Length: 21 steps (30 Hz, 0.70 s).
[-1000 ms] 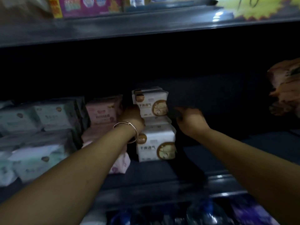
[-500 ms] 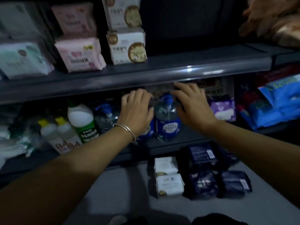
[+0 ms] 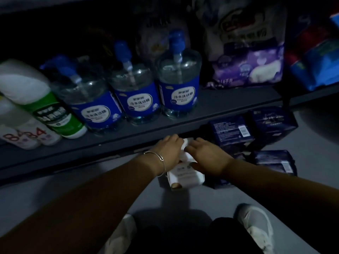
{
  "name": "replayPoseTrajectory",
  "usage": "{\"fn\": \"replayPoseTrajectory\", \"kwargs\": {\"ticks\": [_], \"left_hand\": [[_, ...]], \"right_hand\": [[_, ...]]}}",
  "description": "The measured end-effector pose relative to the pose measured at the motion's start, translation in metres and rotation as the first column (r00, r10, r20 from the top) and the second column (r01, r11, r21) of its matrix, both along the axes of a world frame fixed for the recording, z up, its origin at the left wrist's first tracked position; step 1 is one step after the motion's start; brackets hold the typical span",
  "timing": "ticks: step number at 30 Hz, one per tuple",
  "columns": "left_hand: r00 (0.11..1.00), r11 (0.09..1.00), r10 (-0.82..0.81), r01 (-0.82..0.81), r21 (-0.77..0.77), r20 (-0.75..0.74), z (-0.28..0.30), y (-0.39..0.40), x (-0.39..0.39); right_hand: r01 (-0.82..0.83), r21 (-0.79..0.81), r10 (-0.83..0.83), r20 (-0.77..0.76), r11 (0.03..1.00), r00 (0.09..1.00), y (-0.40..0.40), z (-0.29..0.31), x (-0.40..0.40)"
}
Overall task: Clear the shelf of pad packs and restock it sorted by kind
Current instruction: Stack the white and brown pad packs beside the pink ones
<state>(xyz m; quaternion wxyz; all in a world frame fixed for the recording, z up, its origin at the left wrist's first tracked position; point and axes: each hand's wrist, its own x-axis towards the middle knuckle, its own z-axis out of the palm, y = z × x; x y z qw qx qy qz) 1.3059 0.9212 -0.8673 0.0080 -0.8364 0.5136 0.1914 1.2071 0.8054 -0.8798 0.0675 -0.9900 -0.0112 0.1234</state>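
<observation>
While I crouch over the grey floor [image 3: 55, 195], the 2 white rectangular pad packs with brown print [image 3: 186, 177] lie there just below the front edge of the dark grey metal shelf [image 3: 229, 102], one behind the other. My left hand [image 3: 167, 152], with a thin silver bangle [image 3: 159, 158] on its wrist, rests on the left side of the packs, fingers bent over the far one; my right hand [image 3: 207, 157] lies on the right side, thumb against the near pack. Whether either grip is actually clamped on a pack I cannot tell, since the fingertips are hidden and blurred.

Just right of the white packs, several dark navy soft plastic pad packs [image 3: 233, 130] lie heaped on the floor. On the shelf above stand 3 clear pump bottles with blue labels and blue pump heads [image 3: 178, 85], side by side. Left of them leans a white bottle with a green label [image 3: 49, 109], with smaller white bottles marked in red [image 3: 27, 135] beside it. Right of the pump bottles sits a purple soft pack [image 3: 247, 70], with a large white bag [image 3: 242, 28] behind it and blue packs [image 3: 319, 65] farther right. My 2 white shoes [image 3: 256, 228] show at the bottom.
</observation>
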Motion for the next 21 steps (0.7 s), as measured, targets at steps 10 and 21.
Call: {"fn": "replayPoseTrajectory", "kwargs": {"ticks": [10,21], "left_hand": [[0.998,0.98,-0.011,-0.001,0.197,0.061,-0.08,-0.025,0.022],[0.975,0.956,0.076,-0.13,0.262,0.207,-0.112,-0.042,0.022]], "right_hand": [[-0.067,-0.054,0.051,-0.251,0.996,0.967,-0.003,-0.077,0.003],[-0.124,0.075,0.138,-0.236,0.99,0.962,-0.006,-0.083,0.003]]}}
